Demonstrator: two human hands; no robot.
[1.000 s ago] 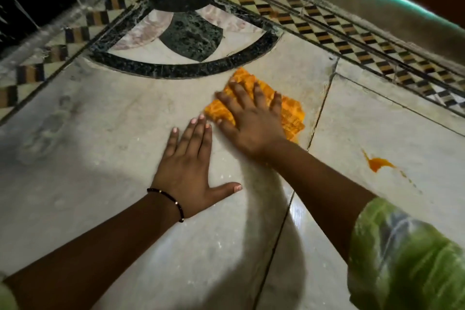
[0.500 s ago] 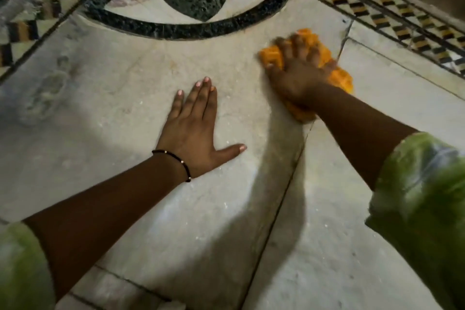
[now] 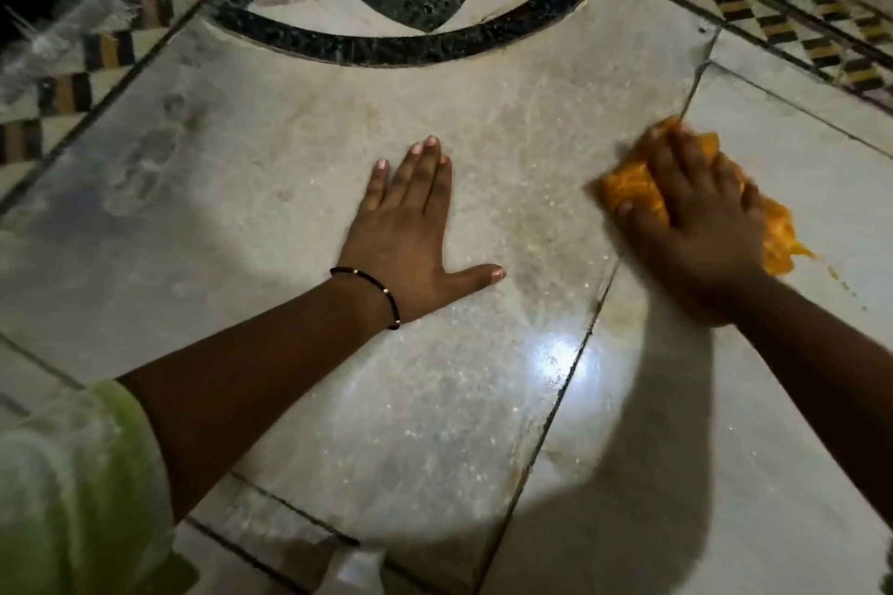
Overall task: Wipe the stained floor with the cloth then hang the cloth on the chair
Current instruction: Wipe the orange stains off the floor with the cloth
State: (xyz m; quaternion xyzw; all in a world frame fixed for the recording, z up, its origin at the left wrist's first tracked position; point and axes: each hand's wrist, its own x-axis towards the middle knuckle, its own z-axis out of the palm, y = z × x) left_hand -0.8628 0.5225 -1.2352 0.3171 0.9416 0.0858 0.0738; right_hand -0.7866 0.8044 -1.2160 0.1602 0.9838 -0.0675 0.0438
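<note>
Pale green sleeve (image 3: 63, 488) at the lower left corner of the floor view, bare forearm running up and right from it. Beaded bracelet (image 3: 372, 292) on the wrist. Left hand (image 3: 410, 227) lies flat on the marble floor (image 3: 270, 188), fingers straight and close together, thumb splayed to the right; it holds nothing. Checkered inlay border (image 3: 96, 58) runs along the far left edge; a dark ring inlay (image 3: 401, 48) with a dark green centre sits at the far edge, above the left hand. Bright light glare (image 3: 555, 353) on the slab near a dark grout joint (image 3: 580, 353) that runs diagonally between the hands. Right of the joint, the right hand (image 3: 696, 232) presses palm-down on the orange cloth (image 3: 633, 188), fingers spread and bent over the bunched fabric; motion blur, so whether they clutch it I cannot tell. Cloth lies on the floor, straddling the joint, well apart from the left hand. Small orange stain flecks (image 3: 833, 273) just right of the cloth.
</note>
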